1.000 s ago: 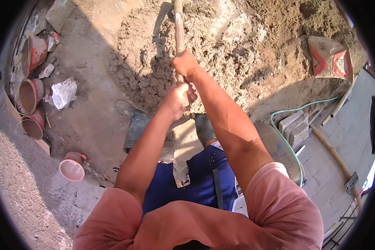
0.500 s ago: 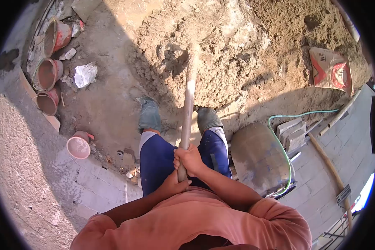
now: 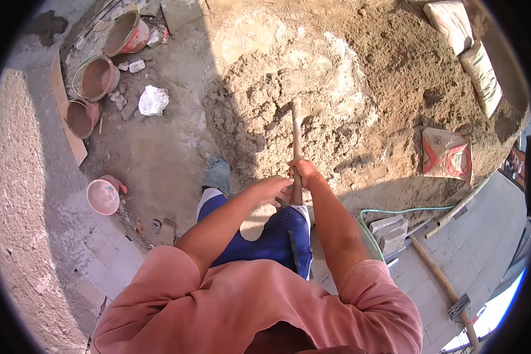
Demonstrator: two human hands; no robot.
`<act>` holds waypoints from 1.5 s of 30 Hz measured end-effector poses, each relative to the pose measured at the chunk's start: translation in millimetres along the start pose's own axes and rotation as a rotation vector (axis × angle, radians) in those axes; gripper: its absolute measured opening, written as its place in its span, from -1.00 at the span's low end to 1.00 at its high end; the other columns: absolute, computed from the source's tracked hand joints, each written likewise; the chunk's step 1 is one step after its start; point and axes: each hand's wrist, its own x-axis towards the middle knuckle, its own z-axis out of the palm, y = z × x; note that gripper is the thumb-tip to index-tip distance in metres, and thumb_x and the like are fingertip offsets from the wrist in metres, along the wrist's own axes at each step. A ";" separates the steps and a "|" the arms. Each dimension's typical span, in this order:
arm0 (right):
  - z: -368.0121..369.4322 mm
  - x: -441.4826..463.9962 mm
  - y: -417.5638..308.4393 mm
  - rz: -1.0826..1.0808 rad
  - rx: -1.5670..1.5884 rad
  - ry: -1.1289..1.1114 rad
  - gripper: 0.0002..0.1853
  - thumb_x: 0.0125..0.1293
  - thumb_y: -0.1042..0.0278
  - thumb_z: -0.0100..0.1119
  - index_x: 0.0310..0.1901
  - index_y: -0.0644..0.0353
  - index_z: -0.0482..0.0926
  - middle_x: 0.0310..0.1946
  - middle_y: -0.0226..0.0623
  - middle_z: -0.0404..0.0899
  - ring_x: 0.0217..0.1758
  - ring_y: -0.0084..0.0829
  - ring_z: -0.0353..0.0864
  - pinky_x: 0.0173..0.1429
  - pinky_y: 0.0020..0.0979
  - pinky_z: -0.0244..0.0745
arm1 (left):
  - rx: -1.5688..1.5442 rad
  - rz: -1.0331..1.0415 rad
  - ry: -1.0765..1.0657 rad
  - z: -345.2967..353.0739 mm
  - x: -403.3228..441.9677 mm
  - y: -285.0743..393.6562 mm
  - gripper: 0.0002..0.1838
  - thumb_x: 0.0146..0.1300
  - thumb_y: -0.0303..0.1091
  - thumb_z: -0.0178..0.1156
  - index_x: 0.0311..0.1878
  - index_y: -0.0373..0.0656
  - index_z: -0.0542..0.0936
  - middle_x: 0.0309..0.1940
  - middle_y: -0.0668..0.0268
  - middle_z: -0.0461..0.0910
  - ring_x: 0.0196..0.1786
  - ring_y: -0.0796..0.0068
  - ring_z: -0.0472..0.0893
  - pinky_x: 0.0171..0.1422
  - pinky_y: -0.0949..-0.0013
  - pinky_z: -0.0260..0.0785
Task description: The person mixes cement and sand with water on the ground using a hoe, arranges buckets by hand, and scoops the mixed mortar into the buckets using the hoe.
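Note:
My right hand (image 3: 303, 171) is wrapped round a long wooden handle (image 3: 297, 133), near its lower end. Close beside it on the left, my left hand (image 3: 275, 190) has its fingers apart and partly curled next to the handle; whether they touch it is unclear. The handle's far end runs into a heap of wet, lumpy mortar (image 3: 271, 88), where the tool's head is hidden.
Several red buckets (image 3: 97, 78) line the left side, with a pink bucket (image 3: 103, 196) nearer. A white lump (image 3: 153, 100) lies beside them. At right are a cement bag (image 3: 447, 154), stacked blocks (image 3: 389, 233), a green hose (image 3: 404, 209) and a wooden pole (image 3: 436, 271).
The handle swung back toward my body, then out again into the mortar. My left hand has loosened from its grip. The view has shifted, showing more bags at the upper right.

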 end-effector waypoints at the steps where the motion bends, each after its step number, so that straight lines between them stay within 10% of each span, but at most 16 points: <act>1: 1.5 -17.3 4.0 0.057 0.006 0.004 -0.91 0.36 0.45 0.15 -0.27 0.16 0.43 -0.58 -0.37 0.42 -0.64 -0.43 0.37 -0.53 -0.33 0.44 | 0.035 0.043 0.049 -29.0 -14.7 -16.7 -0.49 0.49 0.10 0.07 0.24 -0.11 0.39 0.08 0.24 0.56 0.04 0.33 0.59 -0.05 0.14 0.47; 5: -11.4 -83.7 46.6 0.013 -0.008 -0.115 -0.86 0.42 0.36 0.13 -0.16 0.21 0.42 -0.52 -0.29 0.47 -0.49 -0.31 0.54 -0.40 -0.25 0.57 | 0.073 0.298 0.616 -184.5 -128.3 -92.5 -0.73 0.47 -0.11 0.11 0.11 -0.01 0.47 0.02 0.34 0.65 0.03 0.46 0.64 -0.10 0.24 0.47; 8: 21.9 -150.2 36.9 -0.126 -0.132 0.275 -0.87 0.34 0.41 0.13 -0.12 0.17 0.47 -0.53 -0.33 0.42 -0.47 -0.34 0.54 -0.41 -0.26 0.55 | -0.249 0.170 1.038 -284.9 -254.8 -148.7 -0.81 0.41 -0.20 0.15 -0.01 0.00 0.54 -0.19 0.41 0.63 -0.23 0.54 0.62 -0.25 0.33 0.44; 14: 49.9 -62.2 -22.6 -0.516 -0.755 0.582 -0.75 0.41 0.34 0.03 -0.01 0.25 0.60 -0.51 -0.27 0.47 -0.56 -0.37 0.49 -0.68 -0.30 0.42 | -0.278 0.311 1.198 -442.7 -416.9 -344.6 -0.74 0.39 -0.03 0.16 -0.03 0.04 0.51 -0.21 0.38 0.63 -0.27 0.45 0.62 -0.30 0.20 0.44; 16: 112.8 -94.0 -64.0 -0.508 -1.056 0.669 -0.66 0.40 0.26 0.04 -0.05 0.38 0.65 -0.33 0.00 0.69 -0.39 -0.16 0.75 -0.49 -0.18 0.71 | -0.374 0.259 1.247 -382.2 -450.4 -341.6 -0.72 0.41 -0.01 0.15 -0.02 0.03 0.51 -0.19 0.36 0.64 -0.24 0.42 0.63 -0.25 0.19 0.45; 23: 167.8 -127.1 -123.7 -0.240 -0.749 0.690 -0.63 0.19 0.26 0.40 -0.10 0.40 0.66 -0.16 -0.04 0.72 -0.15 -0.16 0.78 -0.31 -0.22 0.74 | -0.577 0.106 1.072 -187.1 -481.8 -390.7 -0.71 0.38 -0.10 0.10 0.05 -0.01 0.55 -0.09 0.29 0.69 -0.10 0.37 0.69 -0.11 0.15 0.50; 29: 164.0 -127.2 -126.6 -0.208 -0.730 0.709 -0.74 0.34 0.30 0.22 -0.11 0.36 0.66 -0.33 -0.12 0.63 -0.46 -0.25 0.61 -0.44 -0.17 0.65 | -0.662 -0.063 1.061 -50.6 -476.7 -442.6 -0.68 0.38 -0.14 0.07 0.08 -0.06 0.55 -0.05 0.27 0.68 -0.14 0.38 0.68 -0.07 0.14 0.52; 34: 172.5 -126.6 -125.5 -0.226 -0.814 0.708 -0.73 0.24 0.28 0.39 -0.15 0.32 0.69 -0.30 -0.16 0.72 -0.38 -0.28 0.76 -0.40 -0.28 0.66 | -0.782 -0.016 1.065 -25.2 -404.4 -536.6 -0.72 0.34 -0.18 0.08 -0.01 -0.09 0.58 -0.10 0.27 0.68 -0.11 0.42 0.66 -0.16 0.25 0.47; 45: 144.8 -59.7 -135.3 -0.118 -0.716 0.824 -0.66 0.25 0.23 0.41 -0.07 0.32 0.67 -0.26 -0.30 0.69 -0.28 -0.39 0.70 -0.27 -0.34 0.65 | -0.333 0.203 0.989 -127.9 -433.1 -419.9 -0.71 0.34 -0.24 0.06 0.01 -0.18 0.57 -0.12 0.26 0.67 -0.07 0.42 0.66 -0.14 0.31 0.46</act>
